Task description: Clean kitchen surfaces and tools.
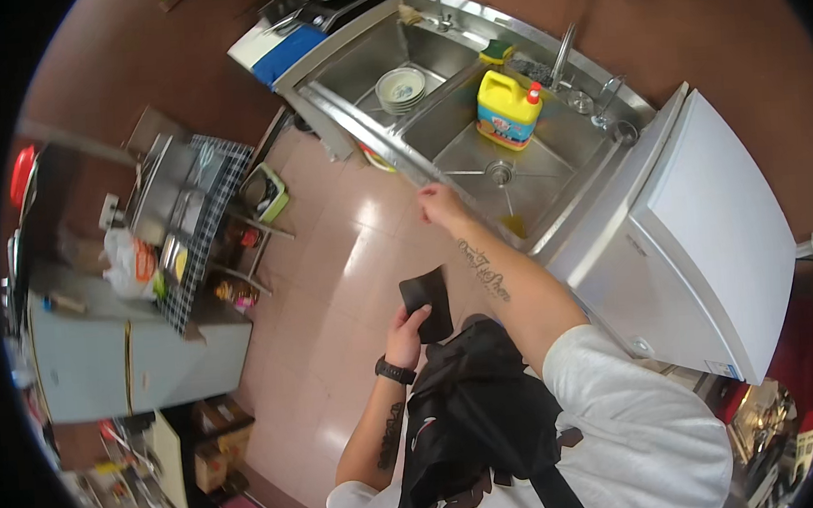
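Note:
My left hand [406,334], with a black watch at the wrist, grips a flat, dark rectangular object [426,305] by its lower side, thumb on top. What this object is, I cannot tell. My right hand [441,204] is stretched forward with curled fingers by the front rim of the stainless steel double sink [364,127]; nothing shows in it. In the right basin stands a yellow jug of detergent [508,111] with a red cap, behind the drain [499,173]. A small stack of white bowls [401,90] sits in the left basin.
A green-and-yellow sponge [497,51] and a grey scouring pad [529,70] lie on the sink's ledge near the faucet [565,56]. A white appliance [719,228] stands right of the sink. At left are a checkered-cloth table [201,266] and a refrigerator [168,359].

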The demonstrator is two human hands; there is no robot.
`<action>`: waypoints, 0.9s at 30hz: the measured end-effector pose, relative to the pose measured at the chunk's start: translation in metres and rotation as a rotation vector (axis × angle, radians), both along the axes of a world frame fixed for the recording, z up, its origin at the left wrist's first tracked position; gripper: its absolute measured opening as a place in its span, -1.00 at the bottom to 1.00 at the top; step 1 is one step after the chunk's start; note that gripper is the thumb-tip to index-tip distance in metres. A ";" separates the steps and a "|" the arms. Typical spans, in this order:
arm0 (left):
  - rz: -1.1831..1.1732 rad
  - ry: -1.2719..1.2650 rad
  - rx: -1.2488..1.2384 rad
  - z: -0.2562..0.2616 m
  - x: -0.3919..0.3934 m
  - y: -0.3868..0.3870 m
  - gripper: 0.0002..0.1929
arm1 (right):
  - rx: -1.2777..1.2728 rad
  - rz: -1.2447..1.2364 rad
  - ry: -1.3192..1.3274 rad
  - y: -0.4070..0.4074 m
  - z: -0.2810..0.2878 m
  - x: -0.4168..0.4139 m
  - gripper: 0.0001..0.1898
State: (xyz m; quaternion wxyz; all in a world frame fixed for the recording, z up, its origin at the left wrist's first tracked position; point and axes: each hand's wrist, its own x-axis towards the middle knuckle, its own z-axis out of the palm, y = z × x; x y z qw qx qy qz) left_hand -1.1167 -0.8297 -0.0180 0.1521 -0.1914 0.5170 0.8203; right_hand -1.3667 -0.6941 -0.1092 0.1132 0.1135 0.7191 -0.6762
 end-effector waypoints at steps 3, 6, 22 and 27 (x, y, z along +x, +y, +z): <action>-0.162 0.060 0.010 0.017 -0.095 0.016 -0.75 | 0.273 -0.293 0.126 0.075 -0.030 -0.087 -0.70; -0.245 0.045 0.017 0.005 -0.164 0.019 -0.76 | 0.390 -0.593 0.034 0.128 -0.027 -0.157 -0.56; -0.617 -0.081 -0.101 -0.078 -0.480 0.209 -0.80 | 0.708 -0.617 0.458 0.356 -0.055 -0.285 -0.88; -0.822 -0.153 0.137 -0.117 -0.485 0.295 -0.85 | 0.193 -0.866 -0.049 0.345 -0.114 -0.179 -0.56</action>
